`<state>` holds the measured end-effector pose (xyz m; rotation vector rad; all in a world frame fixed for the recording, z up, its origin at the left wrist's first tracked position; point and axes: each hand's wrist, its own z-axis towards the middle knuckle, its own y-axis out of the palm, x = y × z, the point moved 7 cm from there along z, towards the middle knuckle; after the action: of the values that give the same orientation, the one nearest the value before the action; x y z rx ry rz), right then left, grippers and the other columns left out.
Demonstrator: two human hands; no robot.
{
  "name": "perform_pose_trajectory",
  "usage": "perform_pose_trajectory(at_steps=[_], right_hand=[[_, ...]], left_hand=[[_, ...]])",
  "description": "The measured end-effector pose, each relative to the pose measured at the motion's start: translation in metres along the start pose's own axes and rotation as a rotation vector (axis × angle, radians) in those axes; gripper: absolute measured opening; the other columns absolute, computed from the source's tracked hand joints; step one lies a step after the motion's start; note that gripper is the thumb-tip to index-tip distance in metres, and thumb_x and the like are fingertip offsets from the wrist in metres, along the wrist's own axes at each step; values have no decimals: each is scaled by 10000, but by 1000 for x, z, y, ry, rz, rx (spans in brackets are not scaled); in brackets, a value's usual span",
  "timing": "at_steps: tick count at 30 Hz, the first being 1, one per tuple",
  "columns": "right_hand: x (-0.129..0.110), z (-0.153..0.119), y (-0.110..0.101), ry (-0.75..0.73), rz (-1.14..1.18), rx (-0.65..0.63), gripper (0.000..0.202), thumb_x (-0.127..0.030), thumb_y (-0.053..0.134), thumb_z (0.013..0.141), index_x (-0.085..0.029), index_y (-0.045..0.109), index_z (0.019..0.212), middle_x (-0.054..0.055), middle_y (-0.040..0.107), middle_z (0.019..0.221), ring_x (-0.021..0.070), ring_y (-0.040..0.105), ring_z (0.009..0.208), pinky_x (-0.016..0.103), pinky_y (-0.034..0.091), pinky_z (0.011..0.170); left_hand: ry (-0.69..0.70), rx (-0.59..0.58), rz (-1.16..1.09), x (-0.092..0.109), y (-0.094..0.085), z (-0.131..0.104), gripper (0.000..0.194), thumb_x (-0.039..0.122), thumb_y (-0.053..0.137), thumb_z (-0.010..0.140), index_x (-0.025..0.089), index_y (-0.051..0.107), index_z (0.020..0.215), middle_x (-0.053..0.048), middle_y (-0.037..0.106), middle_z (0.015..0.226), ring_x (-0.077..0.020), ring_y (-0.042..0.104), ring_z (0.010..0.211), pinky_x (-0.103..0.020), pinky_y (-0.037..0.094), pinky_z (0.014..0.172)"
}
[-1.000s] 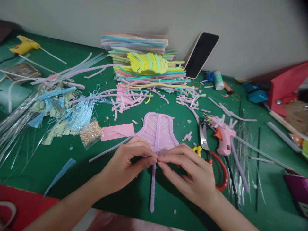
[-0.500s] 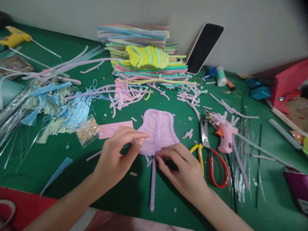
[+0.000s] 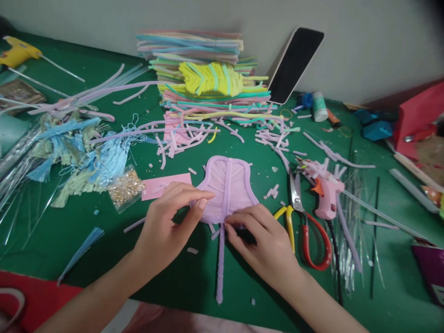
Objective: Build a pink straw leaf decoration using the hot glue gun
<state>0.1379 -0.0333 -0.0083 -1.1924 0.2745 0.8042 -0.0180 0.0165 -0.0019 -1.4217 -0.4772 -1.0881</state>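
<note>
Your right hand [image 3: 262,238] is working at the neck of the lilac fan-shaped piece [image 3: 239,189], fingertips close together; can't tell if they're clamping anything. Your left hand [image 3: 164,224] is hovering by its left side, thumb and index nearly meeting; can't confirm contact or grip. Risk: neck twisting or loosening if the right presses sideways with the head unbraced. Left fingertips could snag the thin infill, dragging strands off line. Piece is lying centrally on the green table [image 3: 166,291], wide head pointing away, stem [image 3: 220,270] pointing toward you. Long axis is running near-to-far, almost straight.
</note>
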Motion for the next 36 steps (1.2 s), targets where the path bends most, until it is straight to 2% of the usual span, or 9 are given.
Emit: perform_pose_trajectory(at_steps=[16,28,36], right_hand=[[1,0,0,-10,7,5,112,-92,602,843,-185,639,892,45,642,778,172,596,749,304,531,676],[3,-3,3,-3,18,-19,108,-110,591,855,-185,645,912,48,639,798,170,588,767,305,525,686],[2,-2,1,-2,20,-20,95,-103,593,851,-180,641,882,48,638,785,177,591,760,310,520,677]], left_hand=[[30,-14,22,-2,4,1,175,220,524,935,215,695,972,-21,689,919,-164,604,928,-296,474,811],[47,25,11,-4,3,1,170,224,529,927,205,695,955,-38,695,913,-182,611,916,-315,487,802],[68,-8,115,-1,5,7,176,226,533,921,199,689,998,-40,695,946,-187,612,945,-330,481,860]])
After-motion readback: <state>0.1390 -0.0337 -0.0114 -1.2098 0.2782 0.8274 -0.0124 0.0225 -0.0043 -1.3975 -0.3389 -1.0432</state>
